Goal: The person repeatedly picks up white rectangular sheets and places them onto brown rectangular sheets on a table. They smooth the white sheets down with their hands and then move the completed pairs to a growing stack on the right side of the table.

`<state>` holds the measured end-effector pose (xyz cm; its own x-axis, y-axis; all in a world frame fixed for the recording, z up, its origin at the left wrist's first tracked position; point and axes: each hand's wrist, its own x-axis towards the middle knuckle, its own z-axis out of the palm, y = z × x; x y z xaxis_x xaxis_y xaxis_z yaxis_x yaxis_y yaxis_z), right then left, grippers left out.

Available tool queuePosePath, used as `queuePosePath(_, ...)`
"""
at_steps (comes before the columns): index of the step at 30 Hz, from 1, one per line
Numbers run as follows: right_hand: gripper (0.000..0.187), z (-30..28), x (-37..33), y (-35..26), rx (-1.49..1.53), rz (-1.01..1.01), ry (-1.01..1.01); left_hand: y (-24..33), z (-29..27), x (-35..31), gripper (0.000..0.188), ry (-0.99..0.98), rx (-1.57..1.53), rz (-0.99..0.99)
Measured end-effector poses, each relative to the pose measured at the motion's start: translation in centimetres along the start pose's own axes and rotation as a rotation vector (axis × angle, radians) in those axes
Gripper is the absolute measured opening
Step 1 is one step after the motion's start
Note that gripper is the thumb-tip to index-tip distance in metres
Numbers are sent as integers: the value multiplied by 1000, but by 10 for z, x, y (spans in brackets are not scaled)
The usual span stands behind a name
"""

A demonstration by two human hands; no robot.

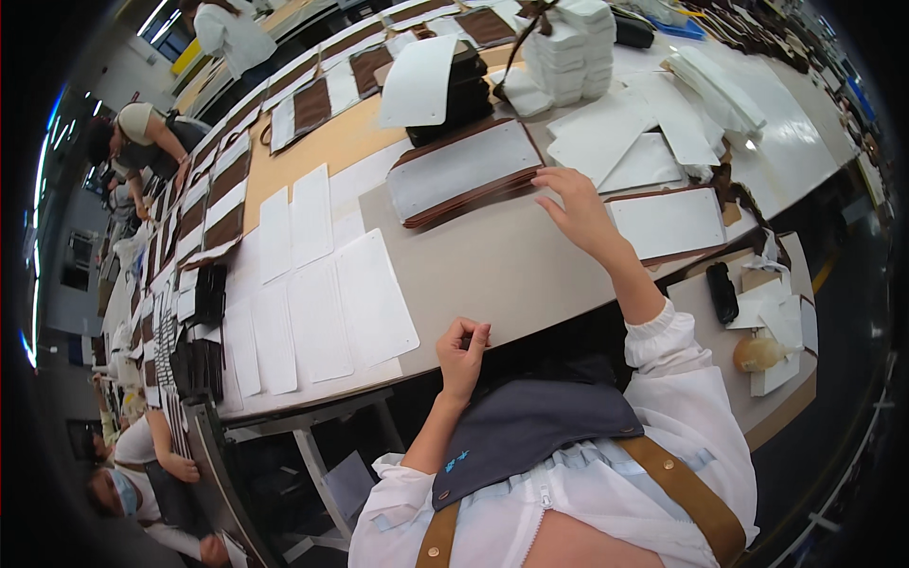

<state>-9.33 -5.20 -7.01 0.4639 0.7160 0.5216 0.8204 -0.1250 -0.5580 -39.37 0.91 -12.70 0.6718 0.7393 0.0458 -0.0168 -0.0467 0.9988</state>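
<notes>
My right hand (578, 210) reaches over the table with its fingers apart and its fingertips by the right end of a stack of brown panels (445, 216). Whether they touch the stack I cannot tell. A white sheet (466, 168) with small holes near its ends lies on top of that stack. Close to the table's front edge, my left hand (462, 355) is curled into a loose fist, and nothing shows in it. Right of my right hand lies another brown panel (666, 257) topped by a pale sheet (668, 223).
Several white sheets (374, 293) lie flat at the left. Behind the stack stand a dark pile (469, 95) and a tall white pile (568, 52). Loose white pieces (606, 133) lie at the back right. A lower side table (795, 369) holds a black case (721, 292). Other people work farther left.
</notes>
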Motion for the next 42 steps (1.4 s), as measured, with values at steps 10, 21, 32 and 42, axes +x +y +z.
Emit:
queuePosePath(10, 11, 63, 55, 21, -191, -363, -171, 4, -6, 3, 17, -30, 124, -21)
queuePosePath(21, 10, 63, 59, 23, -340, -559, -133, -1, -4, 2, 15, -46, 130, -3)
queuePosePath(32, 9, 69, 60, 21, -484, -622, -122, 6, -4, 3, 14, -35, 183, -9)
queuePosePath(42, 14, 23, -4, -48, -142, -576, -174, 1, -11, -10, 16, 82, -2, 119)
